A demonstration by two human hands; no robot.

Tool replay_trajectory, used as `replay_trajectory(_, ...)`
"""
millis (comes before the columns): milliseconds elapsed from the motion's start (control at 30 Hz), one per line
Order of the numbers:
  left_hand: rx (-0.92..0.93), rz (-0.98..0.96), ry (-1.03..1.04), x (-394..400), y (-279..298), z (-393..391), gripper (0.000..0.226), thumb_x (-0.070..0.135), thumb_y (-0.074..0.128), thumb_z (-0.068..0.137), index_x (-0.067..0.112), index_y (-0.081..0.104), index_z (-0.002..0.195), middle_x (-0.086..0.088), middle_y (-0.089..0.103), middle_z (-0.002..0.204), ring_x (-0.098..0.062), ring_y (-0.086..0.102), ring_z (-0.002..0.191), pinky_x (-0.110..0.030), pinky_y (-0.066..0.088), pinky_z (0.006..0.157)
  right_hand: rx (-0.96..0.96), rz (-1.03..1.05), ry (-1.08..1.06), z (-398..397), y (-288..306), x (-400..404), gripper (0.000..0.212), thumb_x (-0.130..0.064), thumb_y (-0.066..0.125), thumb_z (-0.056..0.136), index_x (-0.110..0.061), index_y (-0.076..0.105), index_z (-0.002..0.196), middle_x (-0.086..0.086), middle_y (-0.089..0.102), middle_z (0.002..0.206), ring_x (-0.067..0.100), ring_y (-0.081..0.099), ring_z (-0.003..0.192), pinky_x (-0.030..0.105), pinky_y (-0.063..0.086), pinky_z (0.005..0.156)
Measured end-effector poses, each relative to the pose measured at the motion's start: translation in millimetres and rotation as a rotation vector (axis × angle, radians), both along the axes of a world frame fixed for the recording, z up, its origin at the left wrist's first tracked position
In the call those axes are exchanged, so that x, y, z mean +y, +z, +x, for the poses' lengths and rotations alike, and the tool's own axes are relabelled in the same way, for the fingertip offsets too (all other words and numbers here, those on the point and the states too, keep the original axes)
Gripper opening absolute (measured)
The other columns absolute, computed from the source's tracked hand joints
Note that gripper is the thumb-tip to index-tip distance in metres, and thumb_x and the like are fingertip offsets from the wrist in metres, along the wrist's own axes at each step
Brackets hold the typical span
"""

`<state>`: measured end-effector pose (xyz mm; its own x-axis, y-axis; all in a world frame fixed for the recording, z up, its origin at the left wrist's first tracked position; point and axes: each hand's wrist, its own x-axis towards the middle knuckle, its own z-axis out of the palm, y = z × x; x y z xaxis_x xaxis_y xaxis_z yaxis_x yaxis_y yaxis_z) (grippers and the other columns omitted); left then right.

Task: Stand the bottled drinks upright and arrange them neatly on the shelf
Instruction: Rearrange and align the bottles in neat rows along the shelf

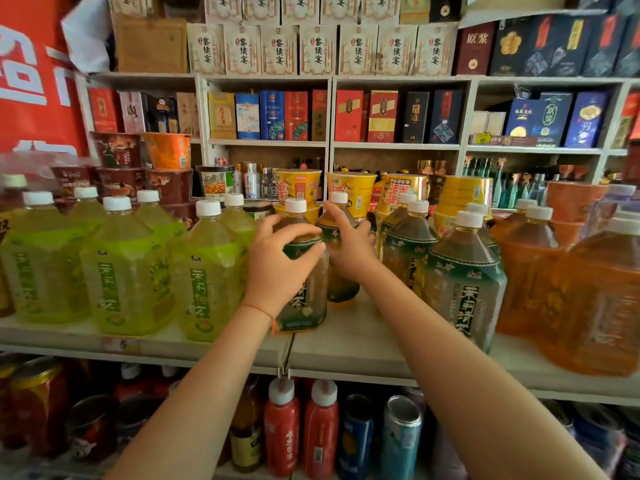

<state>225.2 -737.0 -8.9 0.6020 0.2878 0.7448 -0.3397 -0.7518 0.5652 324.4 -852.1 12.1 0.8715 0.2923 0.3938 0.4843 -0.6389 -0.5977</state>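
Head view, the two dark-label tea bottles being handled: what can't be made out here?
- Front dark-label bottle: the left hand covers its shoulder and upper label.
- Rear dark-label bottle: the right hand hides its middle; whether its base sits flat on the shelf is unclear.
- Orange bottles: blurred and cut by the right edge.
- Shelf price tag: too blurred to read.

left hand (277, 268): grips the shoulder of a front dark-green-labelled plastic tea bottle (302, 271), upright on the pale shelf board (346, 344)
right hand (349, 244): holds the second dark-green-labelled tea bottle (341, 285) just behind, tilted
left side: yellow-green tea bottles (128, 268), upright
right side: orange tea bottles (530, 271), upright
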Motion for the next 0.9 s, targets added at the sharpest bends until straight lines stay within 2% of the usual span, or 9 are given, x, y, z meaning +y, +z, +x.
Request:
replay_trajectory(67,-0.01,-0.058,-0.12,5,2,-2,0.026,0.028,0.077,0.087,0.04,0.07,0.109,0.006,0.054,0.134,0.0,0.04,0.126,-0.008,0.026,0.104,0.002,0.124,0.102,0,-2,-4,0.069,-0.013,0.058,0.097,-0.053,0.03,0.145,0.015,0.024,0.15,0.043,0.028,0.137,0.049,0.035,0.107)
replay_trajectory(133,-0.062,-0.101,-0.177,9,-1,-2,0.034,0.026,0.077,0.087,0.039,0.066,0.116,0.012,0.058,0.13,0.004,0.045,0.123,-0.019,0.036,0.11,-0.047,0.257,0.164,-1,-8,-5,0.059,-0.009,0.064,0.093,-0.04,0.04,0.137,0.008,0.038,0.14,0.032,0.038,0.129,0.037,0.038,0.104)
replay_trajectory(233,-0.121,-0.323,-0.258,9,-12,-3,0.07,0.024,0.081,0.084,0.04,0.044,0.14,0.012,0.057,0.136,0.005,0.049,0.126,-0.02,0.043,0.106,-0.011,0.441,0.056,-3,-18,-5,0.053,-0.01,0.072,0.088,-0.028,0.033,0.12,0.003,0.039,0.129,0.019,0.044,0.117,0.021,0.042,0.089)
replay_trajectory(300,-0.075,-0.487,-0.279,6,-14,-1,0.091,0.028,0.084,0.081,0.044,0.027,0.15,0.009,0.051,0.142,0.0,0.048,0.131,-0.024,0.042,0.105,0.031,0.539,0.002,-1,-22,-4,0.062,-0.013,0.075,0.087,-0.023,0.03,0.128,0.005,0.039,0.132,0.02,0.047,0.121,0.028,0.048,0.095)
replay_trajectory(400,0.069,-0.593,-0.261,-1,-13,4,0.095,0.05,0.085,0.072,0.038,0.035,0.151,0.011,0.051,0.143,-0.008,0.049,0.132,-0.039,0.044,0.11,0.156,0.54,0.017,-6,-18,-2,0.075,-0.017,0.072,0.09,-0.016,0.024,0.148,0.005,0.048,0.133,0.02,0.05,0.124,0.036,0.046,0.103)
replay_trajectory(567,0.101,-0.722,-0.362,-4,-24,0,0.031,0.043,0.079,0.082,0.03,0.069,0.108,0.009,0.077,0.1,-0.012,0.074,0.095,-0.047,0.059,0.092,0.207,0.484,0.084,-13,-18,-12,0.057,-0.016,0.068,0.093,-0.018,0.039,0.142,0.004,0.059,0.131,0.024,0.058,0.12,0.046,0.051,0.101)
replay_trajectory(633,0.122,-0.721,-0.385,-5,-27,-2,0.027,0.048,0.078,0.082,0.032,0.071,0.103,0.01,0.078,0.097,-0.012,0.074,0.093,-0.046,0.059,0.092,0.256,0.524,0.158,-15,-19,-19,0.054,-0.012,0.066,0.094,-0.021,0.042,0.142,0.005,0.061,0.13,0.023,0.061,0.115,0.045,0.055,0.096)
replay_trajectory(800,0.209,-0.726,-0.478,-10,-24,-6,0.022,0.052,0.066,0.088,0.033,0.07,0.1,0.01,0.078,0.093,-0.013,0.075,0.093,-0.035,0.06,0.08,0.331,0.664,0.21,-32,-23,-28,0.045,-0.012,0.052,0.102,-0.023,0.046,0.146,-0.009,0.057,0.115,0.001,0.055,0.091,0.018,0.049,0.067)
replay_trajectory(900,0.208,-0.725,-0.477,-17,-22,-6,0.013,0.045,0.065,0.092,0.033,0.067,0.096,0.018,0.077,0.083,-0.002,0.073,0.08,-0.024,0.057,0.069,0.385,0.784,0.065,-47,-28,-20,0.028,-0.02,0.036,0.108,-0.025,0.061,0.119,-0.01,0.063,0.103,0.004,0.059,0.088,0.019,0.047,0.065)
